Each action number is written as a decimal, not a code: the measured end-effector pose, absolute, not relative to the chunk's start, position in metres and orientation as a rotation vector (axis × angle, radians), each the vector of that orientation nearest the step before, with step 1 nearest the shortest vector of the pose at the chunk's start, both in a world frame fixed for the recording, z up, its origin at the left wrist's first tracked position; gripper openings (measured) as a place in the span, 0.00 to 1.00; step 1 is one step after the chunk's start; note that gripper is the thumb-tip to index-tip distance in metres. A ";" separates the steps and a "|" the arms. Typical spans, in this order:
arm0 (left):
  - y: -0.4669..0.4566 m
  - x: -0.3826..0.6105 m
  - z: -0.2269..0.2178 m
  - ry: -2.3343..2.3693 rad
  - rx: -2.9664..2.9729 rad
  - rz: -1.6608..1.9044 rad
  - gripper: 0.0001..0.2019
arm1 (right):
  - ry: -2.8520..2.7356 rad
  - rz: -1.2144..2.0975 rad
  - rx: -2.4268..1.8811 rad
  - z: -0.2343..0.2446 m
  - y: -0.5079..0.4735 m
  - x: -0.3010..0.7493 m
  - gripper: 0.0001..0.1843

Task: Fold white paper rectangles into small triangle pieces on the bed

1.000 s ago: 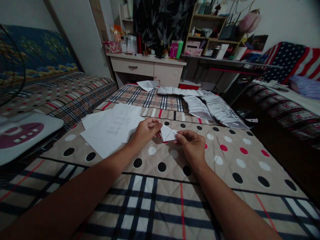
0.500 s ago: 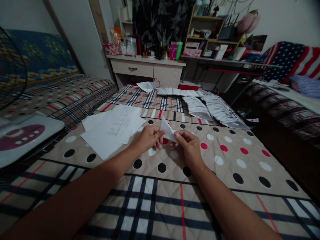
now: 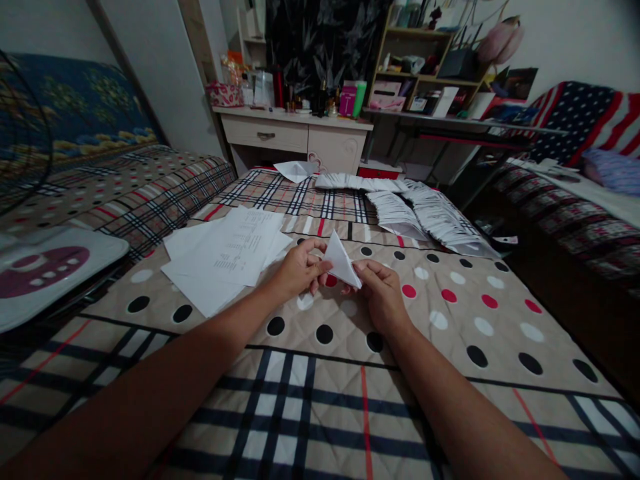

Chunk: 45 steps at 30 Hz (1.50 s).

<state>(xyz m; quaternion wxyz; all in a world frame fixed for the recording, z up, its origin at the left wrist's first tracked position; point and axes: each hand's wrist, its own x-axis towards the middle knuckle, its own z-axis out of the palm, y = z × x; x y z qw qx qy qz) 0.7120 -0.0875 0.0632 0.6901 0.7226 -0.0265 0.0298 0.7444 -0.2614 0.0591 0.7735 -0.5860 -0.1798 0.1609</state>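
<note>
A small white paper folded into a triangle (image 3: 341, 260) is held above the bedspread, its point facing up and away. My left hand (image 3: 303, 269) pinches its left edge between thumb and fingers. At the lower right corner, my right hand (image 3: 379, 287) grips it with thumb and index finger. Left of my hands lies a loose stack of white sheets (image 3: 225, 257), the top one printed with text. Beyond, rows of folded paper pieces (image 3: 445, 217) stand packed together on the bed, and a single folded paper (image 3: 295, 171) lies near the far edge.
The quilted bedspread (image 3: 325, 413) has dots and plaid bands. A white plastic item with a purple oval (image 3: 60, 267) sits at the left edge. Past the bed stand a white dresser (image 3: 265, 137) and a shelf unit (image 3: 420, 57) crowded with small items.
The folded paper has shifted slightly right and turned, so more of its flat face shows. The fingers of both hands have moved a little around it.
</note>
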 end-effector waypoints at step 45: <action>-0.095 0.696 0.070 -0.787 2.423 0.678 0.15 | -0.342 0.229 -1.581 0.052 -0.260 0.754 0.13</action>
